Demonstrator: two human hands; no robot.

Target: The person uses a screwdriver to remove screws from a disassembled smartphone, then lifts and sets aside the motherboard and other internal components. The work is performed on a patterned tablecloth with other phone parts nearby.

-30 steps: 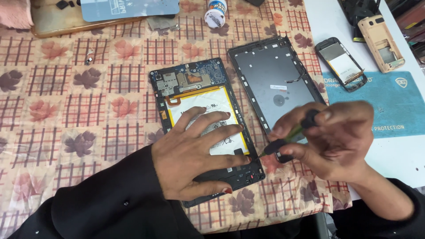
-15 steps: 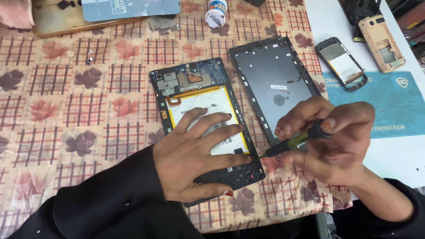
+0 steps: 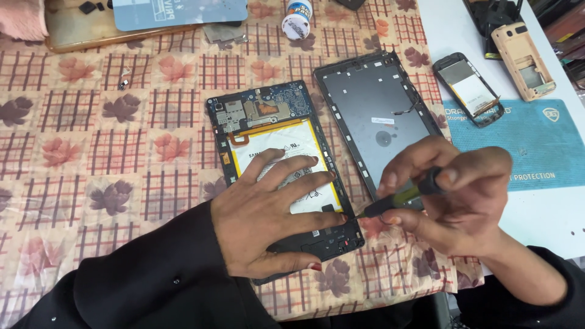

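Tablet teardown, screwdriver at the frame edge

Left hand [image 3: 268, 219] lies flat with fingers spread on the opened tablet [image 3: 283, 176], pressing on its white battery [image 3: 286, 152], not gripping anything. Right hand [image 3: 457, 201] is closed around a small green-and-black screwdriver [image 3: 402, 198], tip touching the tablet's near right edge. Tablet sits mid-bench on a checked floral cloth [image 3: 91, 158], with its removed back cover [image 3: 378, 116] just to the right.
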